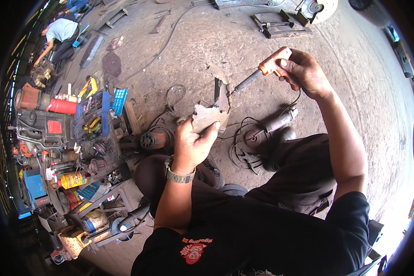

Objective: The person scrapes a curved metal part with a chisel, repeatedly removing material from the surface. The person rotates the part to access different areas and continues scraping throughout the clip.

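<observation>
My right hand (308, 74) grips a pistol-shaped soldering iron (272, 62) by its orange handle. Its grey barrel slants down to the left, and the thin tip is at or very near the right edge of a jagged greyish-brown piece (206, 117). That piece looks like torn board, with a dark strip on its upper part; its exact kind is unclear. My left hand (192, 143) pinches it from below, thumb on the near face. A cord hangs from the iron's handle beneath my right hand.
An angle grinder (281, 119) lies on the floor by my knee, cables around it. Left stands a cluttered bench with a blue toolbox (92, 106) and a yellow bottle (71, 180). A cut-off machine (283, 24) is at the far right. Another person (62, 31) bends at the far left.
</observation>
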Available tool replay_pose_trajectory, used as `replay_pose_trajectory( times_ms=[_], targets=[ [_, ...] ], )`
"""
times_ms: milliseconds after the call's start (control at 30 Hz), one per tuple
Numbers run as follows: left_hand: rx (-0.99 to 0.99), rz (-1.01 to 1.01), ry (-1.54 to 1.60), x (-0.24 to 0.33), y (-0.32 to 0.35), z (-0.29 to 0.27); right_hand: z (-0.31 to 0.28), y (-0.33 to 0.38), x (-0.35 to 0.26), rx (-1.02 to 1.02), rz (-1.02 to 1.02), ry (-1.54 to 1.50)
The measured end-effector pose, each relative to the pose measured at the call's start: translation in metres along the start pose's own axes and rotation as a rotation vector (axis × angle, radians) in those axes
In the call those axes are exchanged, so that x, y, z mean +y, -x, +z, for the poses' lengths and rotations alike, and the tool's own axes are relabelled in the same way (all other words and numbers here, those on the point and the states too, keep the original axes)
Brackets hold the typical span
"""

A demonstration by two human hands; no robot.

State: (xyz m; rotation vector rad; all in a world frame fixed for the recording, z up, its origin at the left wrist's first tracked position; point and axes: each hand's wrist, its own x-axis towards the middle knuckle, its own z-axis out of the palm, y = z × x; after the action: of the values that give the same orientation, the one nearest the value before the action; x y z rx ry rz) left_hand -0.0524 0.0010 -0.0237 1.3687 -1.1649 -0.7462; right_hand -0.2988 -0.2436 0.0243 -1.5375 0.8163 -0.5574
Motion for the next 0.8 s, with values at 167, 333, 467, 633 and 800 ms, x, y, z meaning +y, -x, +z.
replay_pose_trajectory(
  times_ms=[167,333,467,633,800],
  targets=[
    [-0.033,0.010,-0.070,0.0031,-0.0012,-0.0021,0.0026,-0.0005,0.0047,0.010,0.007,0.024],
    [-0.046,0.059,-0.086,0.0045,-0.0012,-0.0021,0.0040,-0.0017,0.0036,-0.017,-0.023,0.033],
    [-0.061,0.104,-0.092,0.0080,-0.0014,-0.0025,0.0041,-0.0018,0.0035,-0.008,-0.026,0.044],
    [-0.071,0.073,-0.084,0.0086,-0.0006,-0.0035,0.0065,0.0010,-0.0010,0.001,-0.028,0.107],
    [-0.075,0.079,-0.085,0.0044,0.0000,-0.0036,0.0044,0.0004,-0.0002,-0.013,-0.071,0.099]
  ],
)
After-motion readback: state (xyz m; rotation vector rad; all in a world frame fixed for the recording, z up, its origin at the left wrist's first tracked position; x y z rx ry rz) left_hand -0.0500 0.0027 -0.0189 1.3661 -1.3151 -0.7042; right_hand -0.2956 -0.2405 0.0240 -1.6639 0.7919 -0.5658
